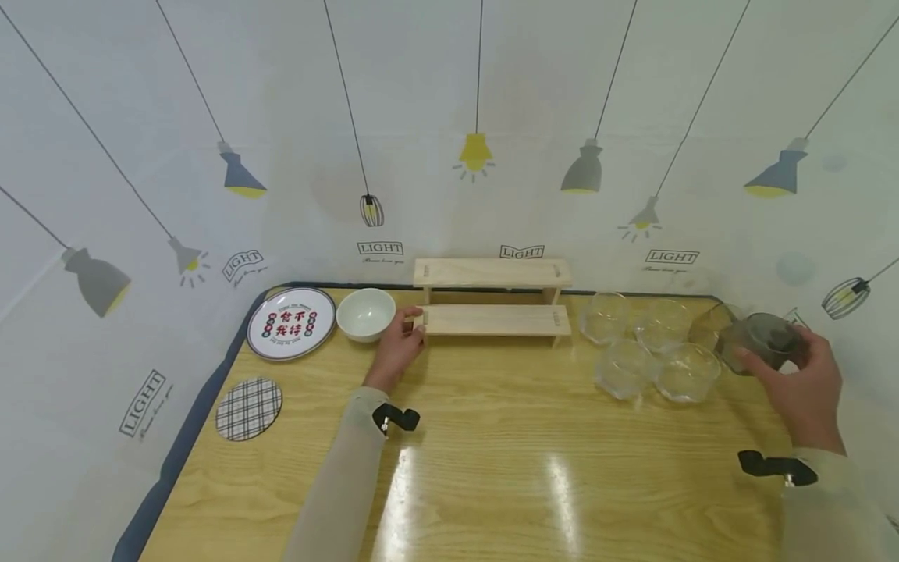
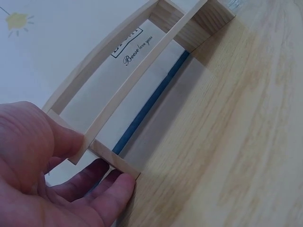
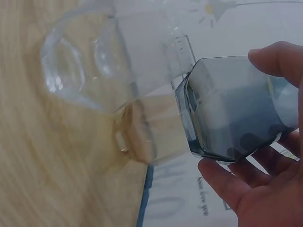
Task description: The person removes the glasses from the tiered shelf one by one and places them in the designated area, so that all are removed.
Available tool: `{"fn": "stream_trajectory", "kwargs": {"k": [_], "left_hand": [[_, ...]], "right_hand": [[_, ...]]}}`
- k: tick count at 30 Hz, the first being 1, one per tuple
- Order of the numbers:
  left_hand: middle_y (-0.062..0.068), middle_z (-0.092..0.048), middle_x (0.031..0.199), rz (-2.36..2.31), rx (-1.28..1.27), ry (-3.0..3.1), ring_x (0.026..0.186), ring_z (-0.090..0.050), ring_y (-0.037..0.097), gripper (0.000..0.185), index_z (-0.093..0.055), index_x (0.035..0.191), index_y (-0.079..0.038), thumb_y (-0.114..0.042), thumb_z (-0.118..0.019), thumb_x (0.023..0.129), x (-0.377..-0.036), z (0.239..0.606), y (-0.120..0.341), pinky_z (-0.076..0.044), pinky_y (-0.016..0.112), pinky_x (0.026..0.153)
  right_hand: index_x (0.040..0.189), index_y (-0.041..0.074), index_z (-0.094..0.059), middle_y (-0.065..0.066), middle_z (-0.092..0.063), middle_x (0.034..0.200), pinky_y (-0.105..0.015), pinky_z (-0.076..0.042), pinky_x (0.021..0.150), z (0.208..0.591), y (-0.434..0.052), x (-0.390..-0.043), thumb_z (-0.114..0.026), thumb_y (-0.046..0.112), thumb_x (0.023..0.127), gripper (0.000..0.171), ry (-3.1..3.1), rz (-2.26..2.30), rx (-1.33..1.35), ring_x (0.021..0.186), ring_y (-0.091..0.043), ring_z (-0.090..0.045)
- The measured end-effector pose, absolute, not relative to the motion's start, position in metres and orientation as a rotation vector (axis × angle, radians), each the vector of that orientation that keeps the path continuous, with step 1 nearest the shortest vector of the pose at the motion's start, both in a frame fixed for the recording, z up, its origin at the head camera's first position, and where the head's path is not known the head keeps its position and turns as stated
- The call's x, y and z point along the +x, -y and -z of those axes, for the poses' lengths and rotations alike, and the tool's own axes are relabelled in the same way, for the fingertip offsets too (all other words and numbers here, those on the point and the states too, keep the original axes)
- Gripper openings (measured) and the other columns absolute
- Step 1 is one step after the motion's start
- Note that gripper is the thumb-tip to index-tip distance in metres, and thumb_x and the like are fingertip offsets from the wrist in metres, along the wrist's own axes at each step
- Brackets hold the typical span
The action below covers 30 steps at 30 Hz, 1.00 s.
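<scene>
My left hand (image 1: pixel 399 349) grips the left end of a two-tier wooden rack (image 1: pixel 492 320). In the left wrist view the thumb lies on the end of the lower board (image 2: pixel 137 80), with the other fingers against the side support (image 2: pixel 113 158). At the right, my right hand (image 1: pixel 808 386) holds a smoky grey glass (image 1: pixel 769 336) between thumb and fingers. The right wrist view shows this faceted glass (image 3: pixel 227 104) close beside an amber-tinted glass (image 3: pixel 147 130). Several clear glasses (image 1: pixel 688 373) stand together to the left of the grey one.
A white bowl (image 1: pixel 367 314) sits just left of the left hand. Farther left are a plate with red lettering (image 1: pixel 291 343) and a round checked coaster (image 1: pixel 249 408). Behind the wooden table (image 1: pixel 485 468) hangs a white sheet with printed lamps (image 1: pixel 421 94).
</scene>
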<state>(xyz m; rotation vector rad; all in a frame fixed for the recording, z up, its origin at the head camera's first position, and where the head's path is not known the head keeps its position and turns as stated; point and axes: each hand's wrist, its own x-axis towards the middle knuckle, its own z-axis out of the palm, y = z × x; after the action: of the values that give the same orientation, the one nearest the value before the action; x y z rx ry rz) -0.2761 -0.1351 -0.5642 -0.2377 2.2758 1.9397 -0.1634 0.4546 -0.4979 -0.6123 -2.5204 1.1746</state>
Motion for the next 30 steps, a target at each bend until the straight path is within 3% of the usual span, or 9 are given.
{"fn": "stream_trajectory", "kwargs": {"k": [6, 13, 20, 30], "left_hand": [[0.013, -0.054, 0.126, -1.960, -0.220, -2.280, 0.106, -0.058, 0.022, 0.034, -0.055, 0.144, -0.019, -0.015, -0.057, 0.110, -0.274, 0.562, 0.135, -0.055, 0.033, 0.088], [0.014, -0.055, 0.126, -1.960, -0.212, -2.277, 0.105, -0.059, 0.021, 0.035, -0.055, 0.144, -0.018, -0.015, -0.058, 0.109, -0.275, 0.564, 0.134, -0.055, 0.030, 0.085], [0.012, -0.053, 0.124, -1.972, -0.219, -2.257, 0.104, -0.057, 0.020, 0.035, -0.055, 0.144, -0.018, -0.015, -0.057, 0.109, -0.276, 0.565, 0.133, -0.054, 0.029, 0.084], [0.013, -0.053, 0.124, -1.971, -0.218, -2.268, 0.101, -0.059, 0.020, 0.036, -0.054, 0.145, -0.018, -0.015, -0.056, 0.110, -0.274, 0.566, 0.134, -0.054, 0.031, 0.085]], "right_hand": [[0.167, 0.017, -0.025, -0.020, -0.033, 0.166, -0.034, -0.033, 0.126, 0.512, -0.464, -0.158, -0.077, 0.045, 0.095, 0.094, 2.562, -1.160, -0.705, 0.151, -0.033, -0.038], [0.166, 0.005, -0.018, -0.025, -0.027, 0.169, -0.055, -0.036, 0.125, 0.528, -0.466, -0.149, -0.075, 0.046, 0.096, 0.099, 2.605, -1.178, -0.798, 0.153, -0.049, -0.033], [0.167, 0.003, -0.012, -0.026, -0.021, 0.172, -0.068, -0.033, 0.121, 0.542, -0.469, -0.144, -0.074, 0.047, 0.097, 0.103, 2.617, -1.217, -0.846, 0.154, -0.053, -0.028], [0.165, 0.002, -0.016, -0.027, -0.027, 0.169, -0.066, -0.033, 0.122, 0.556, -0.468, -0.143, -0.074, 0.044, 0.097, 0.099, 2.609, -1.223, -0.826, 0.152, -0.052, -0.033]]}}
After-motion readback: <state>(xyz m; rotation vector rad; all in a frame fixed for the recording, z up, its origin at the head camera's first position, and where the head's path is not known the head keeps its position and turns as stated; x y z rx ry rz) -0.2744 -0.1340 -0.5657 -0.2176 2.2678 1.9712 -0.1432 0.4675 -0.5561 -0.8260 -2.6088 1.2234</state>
